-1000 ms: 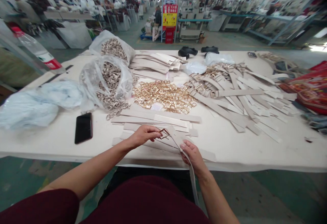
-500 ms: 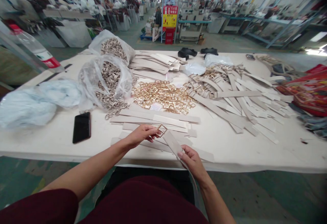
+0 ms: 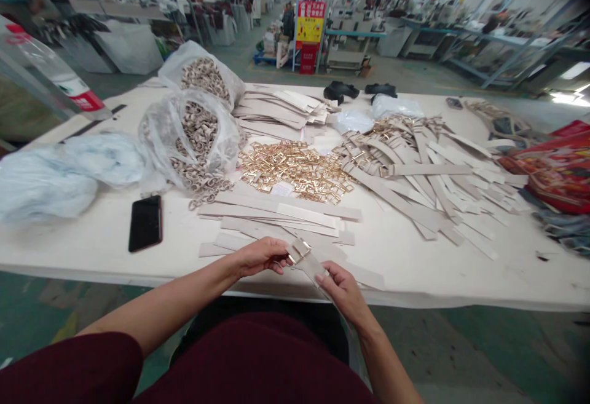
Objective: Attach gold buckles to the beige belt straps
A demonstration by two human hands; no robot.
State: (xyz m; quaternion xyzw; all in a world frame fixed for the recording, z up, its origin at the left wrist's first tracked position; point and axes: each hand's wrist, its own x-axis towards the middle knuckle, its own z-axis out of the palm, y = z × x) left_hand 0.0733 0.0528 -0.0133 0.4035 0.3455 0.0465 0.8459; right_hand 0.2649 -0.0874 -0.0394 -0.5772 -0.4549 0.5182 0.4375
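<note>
Between the fingers of my left hand (image 3: 267,255) is a gold-coloured square buckle (image 3: 299,251). A beige strap (image 3: 313,267) lies through the buckle's frame, its end near my left fingertips. My right hand (image 3: 342,287) grips this strap a little below the buckle, thumb on top, and the rest of the strap trails down past the table edge. Beneath and beyond my hands lie several flat beige straps (image 3: 276,208). Behind those is a pile of loose gold buckles (image 3: 295,167).
Plastic bags of small beige loops (image 3: 196,139) stand at the left. A phone (image 3: 145,223) and a bottle (image 3: 59,75) are also on that side. Straps with buckles (image 3: 415,170) are heaped on the right, near a red bag (image 3: 553,170). Blurred people sit farther back.
The buckle has moved from beyond the strap's end onto the strap, which now passes through its frame. My left hand has come slightly lower. The camera view has shifted a little.
</note>
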